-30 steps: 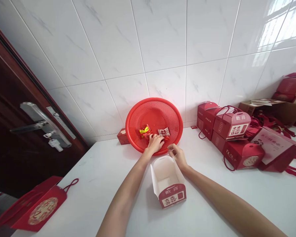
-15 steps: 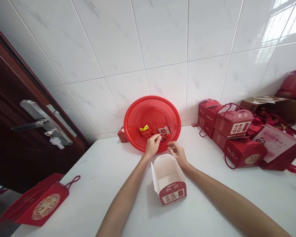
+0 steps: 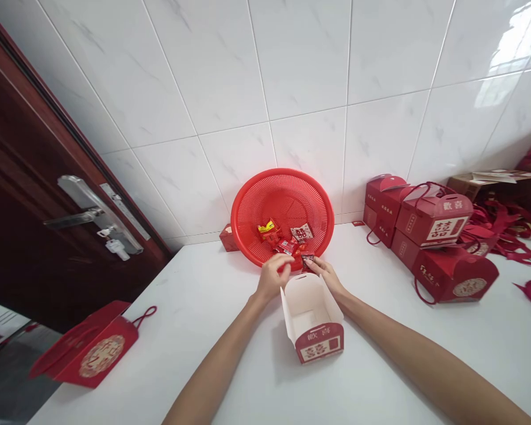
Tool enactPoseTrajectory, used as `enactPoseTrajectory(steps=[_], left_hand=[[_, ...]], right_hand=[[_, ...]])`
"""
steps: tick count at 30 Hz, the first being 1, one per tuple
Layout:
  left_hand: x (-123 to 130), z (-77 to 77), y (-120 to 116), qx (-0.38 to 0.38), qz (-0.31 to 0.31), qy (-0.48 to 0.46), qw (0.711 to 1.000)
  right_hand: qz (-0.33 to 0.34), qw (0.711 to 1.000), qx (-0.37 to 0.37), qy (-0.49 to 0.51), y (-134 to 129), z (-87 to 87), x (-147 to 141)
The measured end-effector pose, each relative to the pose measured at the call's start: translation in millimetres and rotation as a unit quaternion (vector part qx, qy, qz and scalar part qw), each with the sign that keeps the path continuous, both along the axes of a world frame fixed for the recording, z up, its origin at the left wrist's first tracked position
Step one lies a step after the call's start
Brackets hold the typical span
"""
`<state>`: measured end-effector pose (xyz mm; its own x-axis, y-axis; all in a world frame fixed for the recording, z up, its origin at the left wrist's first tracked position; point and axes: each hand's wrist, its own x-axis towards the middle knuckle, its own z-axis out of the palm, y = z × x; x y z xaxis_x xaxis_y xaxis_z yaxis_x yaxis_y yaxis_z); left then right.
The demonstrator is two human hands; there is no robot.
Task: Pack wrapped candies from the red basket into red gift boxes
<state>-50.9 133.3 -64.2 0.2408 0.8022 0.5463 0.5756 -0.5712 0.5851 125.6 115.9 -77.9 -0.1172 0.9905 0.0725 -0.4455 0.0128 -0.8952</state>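
An open-topped red and white box (image 3: 319,342) stands on the white table, its white inside showing. Behind it a red mesh basket (image 3: 283,183) is tilted against the wall, with several wrapped candies (image 3: 287,245) in its lower part. My left hand (image 3: 274,276) is at the basket's front rim, fingers apart and curved, nothing seen in them. Just right of it, my right hand (image 3: 326,273) pinches a small dark-red wrapped candy (image 3: 308,260) above the back edge of the box.
Red gift boxes (image 3: 438,224) are stacked at the right, with red ribbons (image 3: 504,230) and a cardboard box (image 3: 500,189) beyond. Another red box (image 3: 101,354) sits at the table's left edge, near a dark door (image 3: 35,195). A small red box (image 3: 228,238) is beside the basket.
My left hand has drawn back from the candies. My right hand now shows a candy between its fingers. The whole view has shifted, and the large red bag at the right is out of sight.
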Motion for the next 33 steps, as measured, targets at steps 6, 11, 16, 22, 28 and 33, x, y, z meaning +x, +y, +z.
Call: enactPoseTrajectory(steps=[6,11,16,22,28,33], left_hand=[[-23,6.7,43,-0.016,0.155,-0.025,0.987],[-19,3.3,71,-0.03,0.224,-0.043,0.973],[-10,-4.1,92,-0.05,0.261,-0.08,0.961],[-14,-2.1,102,-0.082,0.255,-0.125,0.955],[-12,11.4,90,-0.085,0.201,-0.15,0.964],[-13,19.9,82,-0.089,0.18,-0.173,0.964]], right_hand=[[0.004,1.0,-0.021,-0.003,-1,2.1,1],[-0.002,0.999,-0.027,-0.018,-1,0.8,2],[-0.009,0.999,-0.032,-0.021,0,-0.2,2],[-0.016,0.999,-0.029,-0.017,1,-0.9,1],[-0.006,0.999,-0.027,-0.017,1,-0.4,2],[-0.001,0.999,-0.027,-0.018,1,-0.2,2]])
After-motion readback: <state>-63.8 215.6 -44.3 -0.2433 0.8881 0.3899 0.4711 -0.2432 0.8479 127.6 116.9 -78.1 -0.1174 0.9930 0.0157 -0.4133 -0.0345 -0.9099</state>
